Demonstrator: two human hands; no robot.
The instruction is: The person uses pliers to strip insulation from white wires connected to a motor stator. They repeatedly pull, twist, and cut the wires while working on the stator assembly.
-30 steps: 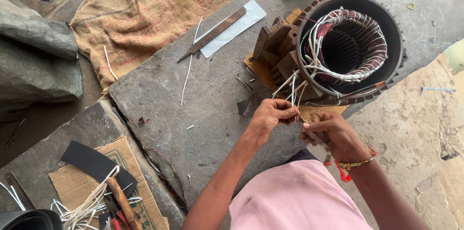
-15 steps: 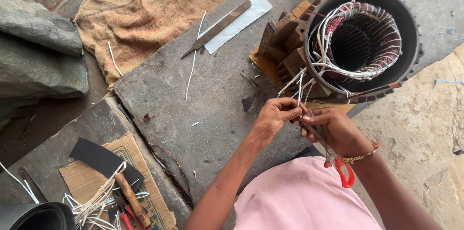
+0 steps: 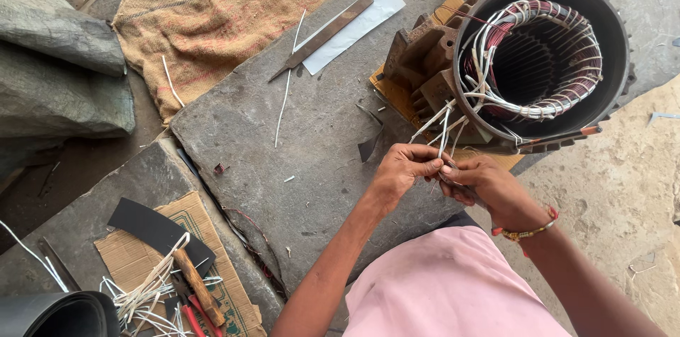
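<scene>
Stone slab (image 3: pixel 297 139) bearing motor stator (image 3: pixel 542 61), lying on its side at upper right. White lead wires (image 3: pixel 443 121) trailing from stator winding toward slab edge. Left hand (image 3: pixel 404 167) and right hand (image 3: pixel 482 183), fingertips pinched on wire ends.

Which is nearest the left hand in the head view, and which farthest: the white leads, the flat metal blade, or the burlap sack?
From the left hand:
1. White leads, pinched at its fingertips, running up to the motor stator.
2. Flat metal blade, up and left on the stone slab.
3. Burlap sack, farther up and left, beyond the slab's edge.
</scene>
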